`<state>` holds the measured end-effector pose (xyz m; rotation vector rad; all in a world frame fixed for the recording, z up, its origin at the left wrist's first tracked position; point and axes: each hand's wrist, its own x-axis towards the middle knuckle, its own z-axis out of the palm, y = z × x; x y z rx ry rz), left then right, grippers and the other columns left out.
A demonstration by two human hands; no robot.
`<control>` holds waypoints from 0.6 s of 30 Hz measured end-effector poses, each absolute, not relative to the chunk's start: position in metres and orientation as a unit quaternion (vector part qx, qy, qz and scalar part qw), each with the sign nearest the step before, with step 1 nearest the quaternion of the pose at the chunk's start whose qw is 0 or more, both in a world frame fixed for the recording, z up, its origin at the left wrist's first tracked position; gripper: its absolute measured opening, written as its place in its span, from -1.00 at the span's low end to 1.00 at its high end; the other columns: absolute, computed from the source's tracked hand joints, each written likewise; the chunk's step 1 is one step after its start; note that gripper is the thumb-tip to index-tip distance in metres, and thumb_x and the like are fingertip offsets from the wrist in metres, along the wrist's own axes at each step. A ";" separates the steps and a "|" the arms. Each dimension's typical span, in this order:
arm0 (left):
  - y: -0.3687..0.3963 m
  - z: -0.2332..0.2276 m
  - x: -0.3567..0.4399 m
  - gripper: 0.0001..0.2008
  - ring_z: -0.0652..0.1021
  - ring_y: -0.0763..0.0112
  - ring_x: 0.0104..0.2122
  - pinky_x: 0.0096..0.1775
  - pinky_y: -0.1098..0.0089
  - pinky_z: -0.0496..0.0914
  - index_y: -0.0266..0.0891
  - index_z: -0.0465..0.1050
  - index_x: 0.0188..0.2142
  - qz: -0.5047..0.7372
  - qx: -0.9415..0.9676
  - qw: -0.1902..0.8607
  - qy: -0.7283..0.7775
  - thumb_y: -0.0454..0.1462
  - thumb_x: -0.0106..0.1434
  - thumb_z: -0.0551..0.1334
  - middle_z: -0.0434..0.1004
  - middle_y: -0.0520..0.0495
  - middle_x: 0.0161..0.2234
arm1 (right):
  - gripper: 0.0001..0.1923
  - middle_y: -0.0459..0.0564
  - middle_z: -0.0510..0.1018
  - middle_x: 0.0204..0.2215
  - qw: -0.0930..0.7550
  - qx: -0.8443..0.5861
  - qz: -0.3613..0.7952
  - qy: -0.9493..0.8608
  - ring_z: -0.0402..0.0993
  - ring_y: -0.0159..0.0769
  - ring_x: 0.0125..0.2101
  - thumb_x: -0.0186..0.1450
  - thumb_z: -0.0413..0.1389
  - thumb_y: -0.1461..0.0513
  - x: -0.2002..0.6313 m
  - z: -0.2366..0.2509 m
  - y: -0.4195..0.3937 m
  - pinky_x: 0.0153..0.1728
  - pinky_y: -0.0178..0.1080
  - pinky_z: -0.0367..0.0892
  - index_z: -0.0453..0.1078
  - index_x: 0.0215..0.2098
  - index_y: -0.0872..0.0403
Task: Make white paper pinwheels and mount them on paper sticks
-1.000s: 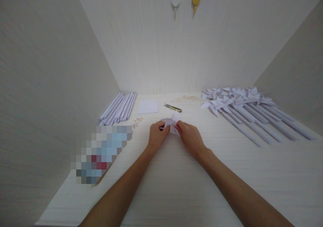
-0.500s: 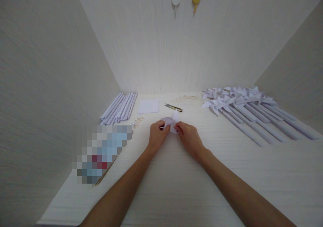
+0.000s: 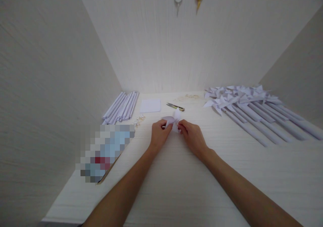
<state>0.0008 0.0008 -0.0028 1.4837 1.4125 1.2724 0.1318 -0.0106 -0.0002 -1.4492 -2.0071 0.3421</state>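
Both hands meet over the middle of the white table [image 3: 176, 186]. My left hand [image 3: 159, 135] and my right hand [image 3: 192, 137] pinch a small folded piece of white paper [image 3: 173, 120] between their fingertips; its flaps stick up above the fingers. Something thin shows between my left fingers, too small to name. Behind the paper lie small snips [image 3: 175, 106] and a stack of white paper squares [image 3: 150, 105].
A bundle of rolled white paper sticks [image 3: 121, 107] lies at the back left, with a little heap of small pale pieces [image 3: 138, 120] in front of it. Several finished paper pinwheels on sticks [image 3: 252, 111] lie at the right. A blurred-out packet [image 3: 107, 151] rests at the left edge. Walls enclose three sides.
The hands have turned the folded paper a little, so one flap stands up higher. The camera has tipped slightly; nothing else on the table has moved.
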 end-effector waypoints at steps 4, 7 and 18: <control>0.000 -0.002 0.000 -0.86 0.30 0.55 -0.57 -0.51 0.52 0.19 -0.31 0.35 -0.65 0.498 0.575 0.353 0.545 -0.29 -0.03 0.14 0.28 0.11 -0.65 | -0.84 -0.04 0.50 -0.53 0.351 -0.536 0.142 -0.754 0.39 -0.38 -0.53 0.22 -0.08 0.33 0.133 -0.003 -0.010 -0.46 -0.36 0.21 0.34 -0.41 0.10; -0.001 -0.001 -0.001 -0.84 0.26 0.58 -0.59 -0.53 0.53 0.15 -0.31 0.32 -0.67 0.505 0.569 0.359 0.541 -0.28 -0.04 0.14 0.22 0.13 -0.67 | -0.85 -0.04 0.50 -0.52 0.382 -0.515 0.140 -0.755 0.39 -0.37 -0.53 0.20 -0.03 0.31 0.135 -0.007 -0.008 -0.47 -0.35 0.23 0.37 -0.42 0.09; 0.001 -0.004 0.001 -0.86 0.31 0.55 -0.57 -0.53 0.53 0.19 -0.31 0.37 -0.63 0.515 0.560 0.376 0.528 -0.28 -0.03 0.15 0.29 0.10 -0.64 | -0.85 -0.03 0.50 -0.51 0.436 -0.502 0.098 -0.740 0.36 -0.36 -0.53 0.19 0.02 0.24 0.137 -0.012 -0.005 -0.49 -0.33 0.23 0.43 -0.45 0.09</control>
